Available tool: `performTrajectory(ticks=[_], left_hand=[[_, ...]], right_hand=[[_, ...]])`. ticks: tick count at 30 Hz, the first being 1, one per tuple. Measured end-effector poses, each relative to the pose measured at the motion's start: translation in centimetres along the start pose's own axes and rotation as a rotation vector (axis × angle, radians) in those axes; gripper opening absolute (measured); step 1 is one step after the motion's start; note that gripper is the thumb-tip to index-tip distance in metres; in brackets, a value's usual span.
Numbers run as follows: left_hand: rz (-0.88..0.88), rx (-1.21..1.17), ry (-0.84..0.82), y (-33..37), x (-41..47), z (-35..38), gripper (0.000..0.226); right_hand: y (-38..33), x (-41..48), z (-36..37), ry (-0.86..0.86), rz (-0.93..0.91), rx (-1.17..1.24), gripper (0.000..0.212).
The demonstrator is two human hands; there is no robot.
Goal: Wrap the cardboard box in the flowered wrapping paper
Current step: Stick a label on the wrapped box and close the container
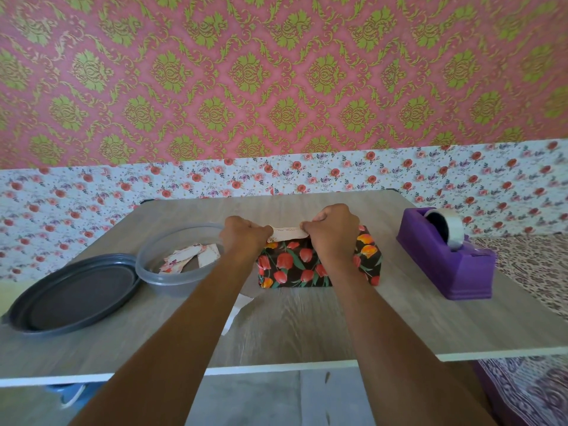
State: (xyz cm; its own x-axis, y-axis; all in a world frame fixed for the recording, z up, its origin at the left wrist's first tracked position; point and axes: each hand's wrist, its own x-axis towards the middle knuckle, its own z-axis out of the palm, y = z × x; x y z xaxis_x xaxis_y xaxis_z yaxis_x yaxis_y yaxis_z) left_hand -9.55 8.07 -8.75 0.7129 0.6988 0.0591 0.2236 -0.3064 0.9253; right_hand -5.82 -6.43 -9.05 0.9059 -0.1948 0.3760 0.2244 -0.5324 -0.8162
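**Left hand (242,238) and right hand (332,233) holding a tag (289,233) over the wrapped box (319,272).**
Each hand, fingers curled, pinches one end of the pale tag, which spans the gap between them at the box's top edge; whether tag and box touch cannot be told. The box, covered in dark paper (285,262) printed with red and orange tulips, rests on the bench (307,321) directly beneath both hands. Left of the left hand stands a clear bowl (153,273) containing loose tags (190,256), and a grey lid (73,293) lies flat further left. Right of the right hand, apart from the box, sits a purple tape dispenser (445,262).
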Motion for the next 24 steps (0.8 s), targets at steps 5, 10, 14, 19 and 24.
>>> performTrajectory(ticks=[5,10,14,19,24], left_hand=[[0.028,0.020,0.002,-0.3,0.1,0.0,0.021],[0.041,0.038,0.003,-0.6,0.1,0.3,0.019],[0.071,0.015,0.009,-0.8,-0.2,0.6,0.017],[0.139,0.003,0.064,-0.9,-0.9,0.3,0.019],[0.403,0.125,-0.034,-1.6,-0.9,0.1,0.028]], right_hand=[[-0.1,-0.1,0.0,-0.011,0.011,-0.020,0.024],[-0.2,-0.4,0.0,-0.001,0.003,-0.049,0.023],[-0.3,-0.5,0.1,0.006,-0.007,-0.089,0.022],[-0.3,-1.0,0.4,0.000,-0.093,-0.236,0.028],[-0.2,-0.8,0.0,0.033,-0.148,-0.331,0.031]])
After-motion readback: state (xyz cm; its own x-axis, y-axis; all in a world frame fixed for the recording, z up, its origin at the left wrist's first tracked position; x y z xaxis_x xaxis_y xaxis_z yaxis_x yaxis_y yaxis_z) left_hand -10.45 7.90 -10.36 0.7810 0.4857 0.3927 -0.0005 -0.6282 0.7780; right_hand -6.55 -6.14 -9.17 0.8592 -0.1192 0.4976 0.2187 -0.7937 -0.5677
